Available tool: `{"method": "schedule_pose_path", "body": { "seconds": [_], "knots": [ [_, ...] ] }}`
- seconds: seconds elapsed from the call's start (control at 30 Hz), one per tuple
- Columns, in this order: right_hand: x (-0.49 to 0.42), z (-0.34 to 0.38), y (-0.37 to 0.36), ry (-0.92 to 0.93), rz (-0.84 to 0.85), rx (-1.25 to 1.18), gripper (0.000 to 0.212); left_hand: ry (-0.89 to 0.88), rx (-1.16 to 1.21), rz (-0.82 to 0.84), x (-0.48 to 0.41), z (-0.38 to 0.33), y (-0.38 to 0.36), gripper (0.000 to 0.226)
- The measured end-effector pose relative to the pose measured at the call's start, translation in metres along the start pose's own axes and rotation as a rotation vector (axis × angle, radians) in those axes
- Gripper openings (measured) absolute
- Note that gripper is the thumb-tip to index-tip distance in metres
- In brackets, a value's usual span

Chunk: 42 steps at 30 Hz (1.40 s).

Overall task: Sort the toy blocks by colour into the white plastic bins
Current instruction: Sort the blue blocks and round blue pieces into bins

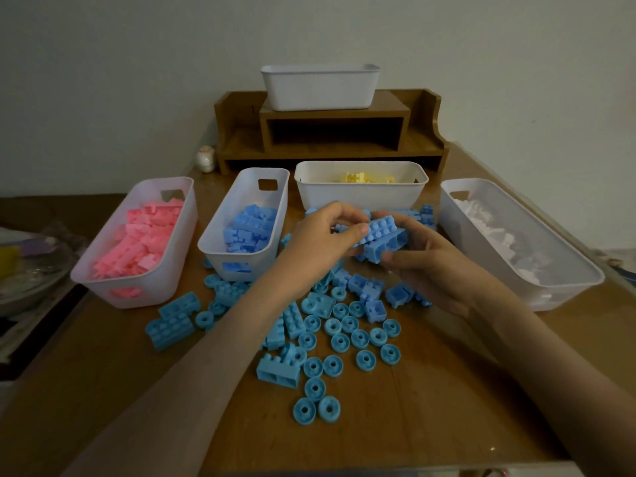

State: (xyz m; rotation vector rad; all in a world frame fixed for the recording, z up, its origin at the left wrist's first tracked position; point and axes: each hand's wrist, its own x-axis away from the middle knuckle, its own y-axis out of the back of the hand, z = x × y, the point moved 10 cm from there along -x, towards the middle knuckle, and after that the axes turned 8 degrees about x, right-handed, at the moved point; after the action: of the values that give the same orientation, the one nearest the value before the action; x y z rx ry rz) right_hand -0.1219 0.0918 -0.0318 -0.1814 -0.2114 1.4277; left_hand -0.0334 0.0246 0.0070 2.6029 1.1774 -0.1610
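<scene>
Blocks gripped by left hand, right hand.

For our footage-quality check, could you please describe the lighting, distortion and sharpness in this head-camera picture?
Head view: dim light, no glare; head view: the wide lens bows the table edges; head view: the blue blocks held by the left hand and right hand look soft, and white pieces in the right bin blur together.

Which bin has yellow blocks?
The crosswise bin on the table with yellow blocks peeking out. Others hold pink blocks, blue blocks or white blocks; one sits on the wooden shelf.
</scene>
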Motion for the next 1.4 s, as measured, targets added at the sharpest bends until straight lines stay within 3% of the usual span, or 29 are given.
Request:
{"method": "schedule_pose_path", "body": {
  "seconds": [0.17, 0.27, 0.37, 0.47, 0.63, 0.77, 0.87, 0.97, 1.1, 1.23, 1.3, 1.4],
  "knots": [
    [-0.015, 0.005, -0.009, -0.052, -0.135, 0.225, 0.047, -0.152, -0.434, -0.199, -0.002, -0.046, 0.052, 0.006],
    [-0.034, 0.032, -0.03, 0.055, -0.215, 0.518, 0.039, -0.079, -0.635, -0.309, -0.003, -0.05, 0.094, 0.009],
    [-0.056, 0.043, -0.068, 0.127, -0.182, 0.544, 0.035, 0.01, -0.726, -0.404, 0.004, -0.036, 0.133, 0.013],
    [-0.076, 0.038, -0.095, 0.195, -0.213, 0.642, 0.047, 0.09, -0.803, -0.445, 0.012, -0.014, 0.152, 0.023],
    [-0.089, 0.035, -0.124, 0.305, -0.138, 0.951, 0.071, 0.117, -0.872, -0.319, 0.009, 0.002, 0.141, 0.037],
    [-0.072, 0.042, -0.099, 0.32, -0.182, 1.02, 0.055, -0.056, -0.85, -0.267, 0.019, -0.012, 0.12, 0.029],
    [-0.056, 0.02, -0.077, 0.209, -0.045, 1.398, 0.057, -0.238, -0.792, -0.206, 0.031, -0.025, 0.085, 0.027],
    [-0.044, 0.001, -0.05, 0.108, -0.001, 1.644, 0.041, -0.352, -0.809, -0.034, 0.034, -0.023, 0.042, 0.027],
    [-0.03, 0.02, -0.02, 0.187, -0.193, 1.575, 0.038, -0.22, -0.706, 0.101, 0.031, -0.002, 0.018, 0.043],
    [-0.021, 0.036, 0.019, 0.153, -0.396, 1.426, 0.037, -0.266, -0.58, 0.136, 0.039, -0.003, -0.004, 0.054],
    [-0.017, 0.035, 0.025, 0.156, -0.35, 1.342, 0.039, -0.321, -0.642, 0.222, 0.047, 0.002, -0.019, 0.048],
    [-0.006, 0.02, 0.017, 0.174, -0.099, 1.303, 0.052, -0.432, -0.791, 0.344, 0.058, 0.011, -0.036, 0.04]
  ]
}}
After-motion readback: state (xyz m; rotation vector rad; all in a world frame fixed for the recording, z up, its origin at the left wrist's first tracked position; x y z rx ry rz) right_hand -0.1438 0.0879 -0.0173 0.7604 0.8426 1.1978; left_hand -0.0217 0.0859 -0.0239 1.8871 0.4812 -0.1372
